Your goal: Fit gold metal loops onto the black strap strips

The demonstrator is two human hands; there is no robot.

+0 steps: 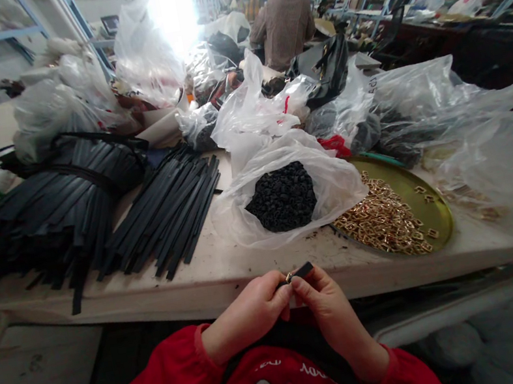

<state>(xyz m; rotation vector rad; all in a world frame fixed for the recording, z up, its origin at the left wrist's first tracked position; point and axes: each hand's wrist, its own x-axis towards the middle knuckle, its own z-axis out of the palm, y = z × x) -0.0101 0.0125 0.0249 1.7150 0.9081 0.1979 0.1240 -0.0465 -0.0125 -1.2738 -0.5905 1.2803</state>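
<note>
Both hands meet in front of my chest, by the table's front edge. My left hand point(266, 296) pinches a black strap near a small gold buckle point(289, 277). From the other side my right hand point(317, 290) grips the black strap point(303, 270), whose end sticks up past the fingers. Fingertips partly cover the buckle and the strap's lower part. Beyond the hands, an open plastic bag point(334, 181) holds a heap of small black loops point(282, 197). Right of it, many gold buckles point(382, 216) are piled on a round gold-coloured tray point(428, 191).
Loose black straps point(170, 210) lie left of the bag, beside a larger tied bundle point(51, 208). Clear plastic bags point(417, 91) crowd the back and right of the table point(240, 267). A person in a brown top point(286, 28) is farther off.
</note>
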